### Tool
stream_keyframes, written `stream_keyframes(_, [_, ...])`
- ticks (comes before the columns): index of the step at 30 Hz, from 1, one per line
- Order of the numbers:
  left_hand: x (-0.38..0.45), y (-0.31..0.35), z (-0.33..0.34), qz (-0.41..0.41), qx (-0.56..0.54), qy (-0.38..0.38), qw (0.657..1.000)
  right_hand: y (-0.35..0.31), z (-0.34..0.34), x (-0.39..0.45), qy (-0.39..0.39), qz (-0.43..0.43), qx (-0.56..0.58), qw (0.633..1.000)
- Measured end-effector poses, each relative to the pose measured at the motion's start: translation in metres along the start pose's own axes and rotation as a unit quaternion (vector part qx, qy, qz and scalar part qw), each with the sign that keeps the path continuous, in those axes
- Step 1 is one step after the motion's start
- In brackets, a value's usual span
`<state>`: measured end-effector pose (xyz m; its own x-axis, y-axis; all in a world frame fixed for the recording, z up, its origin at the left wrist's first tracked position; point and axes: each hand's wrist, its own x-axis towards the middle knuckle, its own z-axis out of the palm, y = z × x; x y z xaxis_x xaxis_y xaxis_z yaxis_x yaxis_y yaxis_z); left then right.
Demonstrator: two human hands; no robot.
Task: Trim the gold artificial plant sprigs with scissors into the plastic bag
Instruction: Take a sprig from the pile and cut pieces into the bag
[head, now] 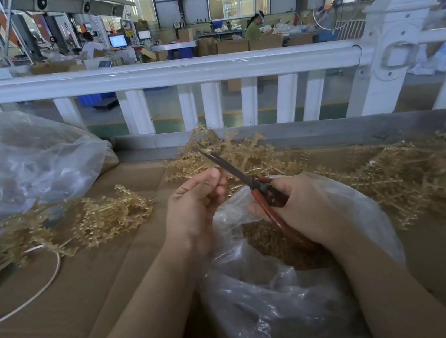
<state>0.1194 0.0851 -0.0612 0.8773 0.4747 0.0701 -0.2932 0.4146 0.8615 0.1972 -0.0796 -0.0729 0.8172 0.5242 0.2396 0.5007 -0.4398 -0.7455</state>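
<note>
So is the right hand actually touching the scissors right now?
Touching. The head view shows the right hand with its fingers curled round the red handles of the scissors, blades pointing up and away over the plastic bag.

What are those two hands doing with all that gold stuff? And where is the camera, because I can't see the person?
The camera sits on the person's head, so you see what they see: their own arms reaching out. The right hand holds scissors with red handles. The left hand pinches something small by the blades; it is too small to make out. Below the hands is an open plastic bag with gold bits inside. Piles of gold sprigs lie on the brown table. A second plastic bag sits at the left, and a white fence stands behind.
</note>
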Motion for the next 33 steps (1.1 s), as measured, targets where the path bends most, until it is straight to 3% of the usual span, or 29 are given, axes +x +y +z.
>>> stream_keyframes(10, [0.002, 0.003, -0.004, -0.073, -0.090, 0.076, 0.990, 0.003, 0.001, 0.001, -0.049, 0.006, -0.006, 0.999])
stream_keyframes(13, [0.003, 0.004, -0.005, -0.091, -0.122, 0.083, 0.985, 0.008, 0.000, 0.003, -0.023, 0.018, 0.034, 0.999])
stream_keyframes(20, [0.000, -0.006, 0.003, -0.071, 0.046, -0.010, 0.996, 0.000, 0.000, 0.001, 0.035, 0.043, 0.174, 0.983])
stream_keyframes(33, [-0.003, -0.010, 0.006, -0.062, 0.121, -0.078, 0.988, -0.012, -0.004, -0.002, 0.066, 0.030, 0.226, 0.971])
